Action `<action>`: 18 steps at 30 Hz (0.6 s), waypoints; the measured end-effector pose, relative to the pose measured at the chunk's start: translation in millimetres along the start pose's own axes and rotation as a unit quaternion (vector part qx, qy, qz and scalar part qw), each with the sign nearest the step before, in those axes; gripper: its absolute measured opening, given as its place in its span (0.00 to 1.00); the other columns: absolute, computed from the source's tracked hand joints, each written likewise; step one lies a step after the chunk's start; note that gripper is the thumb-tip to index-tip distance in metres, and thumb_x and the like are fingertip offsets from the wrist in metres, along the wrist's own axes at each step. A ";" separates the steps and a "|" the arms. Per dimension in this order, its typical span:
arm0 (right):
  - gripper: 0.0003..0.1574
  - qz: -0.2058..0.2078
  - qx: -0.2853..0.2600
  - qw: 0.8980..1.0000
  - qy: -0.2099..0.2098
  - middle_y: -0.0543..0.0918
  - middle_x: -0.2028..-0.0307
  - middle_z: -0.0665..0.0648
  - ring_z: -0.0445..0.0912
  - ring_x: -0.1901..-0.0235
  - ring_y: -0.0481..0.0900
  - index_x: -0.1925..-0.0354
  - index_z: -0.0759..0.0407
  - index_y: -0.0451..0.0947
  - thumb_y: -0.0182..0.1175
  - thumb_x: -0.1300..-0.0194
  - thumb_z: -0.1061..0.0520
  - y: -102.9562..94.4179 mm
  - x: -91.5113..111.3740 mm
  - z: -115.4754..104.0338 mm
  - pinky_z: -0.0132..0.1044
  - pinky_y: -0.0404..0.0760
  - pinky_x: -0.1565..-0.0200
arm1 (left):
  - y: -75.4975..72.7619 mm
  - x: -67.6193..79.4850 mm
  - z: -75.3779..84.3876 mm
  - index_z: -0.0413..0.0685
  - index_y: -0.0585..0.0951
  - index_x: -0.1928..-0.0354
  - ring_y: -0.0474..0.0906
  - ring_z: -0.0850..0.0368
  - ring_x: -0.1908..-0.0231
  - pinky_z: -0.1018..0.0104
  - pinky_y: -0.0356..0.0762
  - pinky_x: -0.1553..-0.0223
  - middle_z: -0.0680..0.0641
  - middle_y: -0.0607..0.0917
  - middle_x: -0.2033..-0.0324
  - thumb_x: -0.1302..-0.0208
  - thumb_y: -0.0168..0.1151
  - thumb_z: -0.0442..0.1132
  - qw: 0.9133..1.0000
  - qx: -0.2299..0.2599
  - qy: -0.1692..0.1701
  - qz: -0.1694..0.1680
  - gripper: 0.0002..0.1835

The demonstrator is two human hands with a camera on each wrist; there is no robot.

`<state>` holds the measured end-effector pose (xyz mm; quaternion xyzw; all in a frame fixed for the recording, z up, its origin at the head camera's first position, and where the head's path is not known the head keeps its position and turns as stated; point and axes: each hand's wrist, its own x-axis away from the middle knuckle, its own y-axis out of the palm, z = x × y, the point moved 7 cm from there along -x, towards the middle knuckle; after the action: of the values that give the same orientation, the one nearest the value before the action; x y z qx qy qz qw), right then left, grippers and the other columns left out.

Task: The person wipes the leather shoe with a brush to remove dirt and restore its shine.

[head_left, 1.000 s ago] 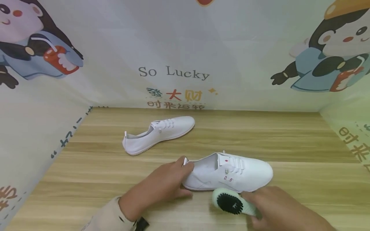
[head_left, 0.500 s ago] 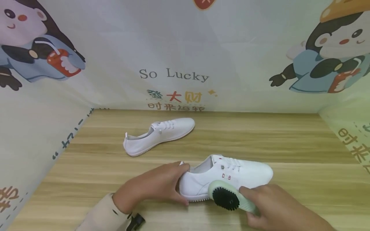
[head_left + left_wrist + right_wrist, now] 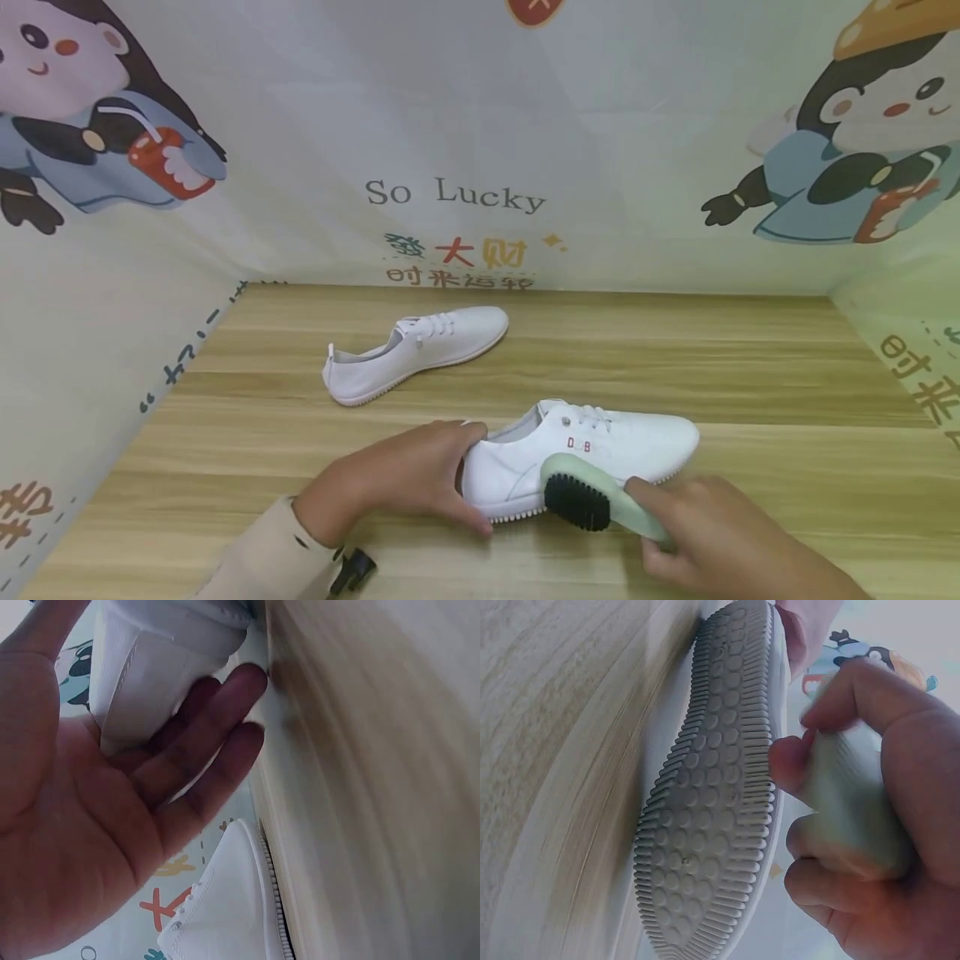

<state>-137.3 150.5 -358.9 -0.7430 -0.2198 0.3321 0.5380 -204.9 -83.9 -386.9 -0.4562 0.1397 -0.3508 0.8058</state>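
A white lace-up shoe (image 3: 645,437) is tilted on the wooden surface, toe to the right, its near side raised. My left hand (image 3: 408,475) grips its heel, thumb and fingers spread around the back. In the left wrist view the fingers curl beside the heel (image 3: 161,667). My right hand (image 3: 701,533) holds a pale green brush (image 3: 633,510) by its handle, black bristles in sight, the head by the shoe's near side. Whether the brush touches the shoe I cannot tell. The right wrist view shows the studded sole (image 3: 712,772) and a blurred brush handle (image 3: 855,802).
A second white shoe (image 3: 457,337) lies farther back, left of centre, toe to the right. Printed cloth walls (image 3: 465,125) enclose the wooden surface (image 3: 712,358) at the back and sides. A black strap end (image 3: 352,573) hangs by the left sleeve.
The near shoe has tipped, its near side rising and its sole edge coming into sight. The brush has moved slightly up and left along its side. The back shoe stays put.
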 end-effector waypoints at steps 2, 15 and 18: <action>0.20 0.010 0.003 1.000 -0.002 0.58 0.82 0.34 0.28 0.82 0.54 0.67 0.45 0.69 0.68 0.53 0.60 -0.7 -0.3 -0.6 0.20 0.56 0.79 | 1.7 0.0 0.5 0.57 0.73 0.60 0.73 0.65 0.68 0.71 0.73 0.66 0.60 0.77 0.70 0.61 0.78 0.66 1.000 -0.001 -0.011 0.005 0.34; 0.25 0.055 0.045 0.997 0.022 0.71 0.76 0.36 0.29 0.76 0.61 0.53 0.47 0.78 0.71 0.52 0.61 -6.5 -0.8 -0.6 0.26 0.65 0.75 | 10.1 -0.2 11.1 0.50 0.66 0.43 0.76 0.65 0.65 0.71 0.76 0.60 0.55 0.79 0.62 0.59 0.83 0.52 0.999 0.037 -0.015 0.012 0.44; 0.26 0.070 0.052 0.996 0.028 0.69 0.75 0.36 0.29 0.75 0.60 0.54 0.46 0.79 0.72 0.53 0.60 -8.1 -0.9 -0.7 0.26 0.65 0.75 | 9.9 -0.4 7.8 0.52 0.64 0.40 0.77 0.66 0.66 0.71 0.76 0.60 0.55 0.80 0.62 0.58 0.82 0.50 0.999 0.048 -0.014 0.006 0.45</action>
<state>-137.1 152.1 -350.9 -0.7364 -0.1346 0.3591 0.5574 -196.6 -75.3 -390.9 -0.4205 0.1143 -0.3458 0.8310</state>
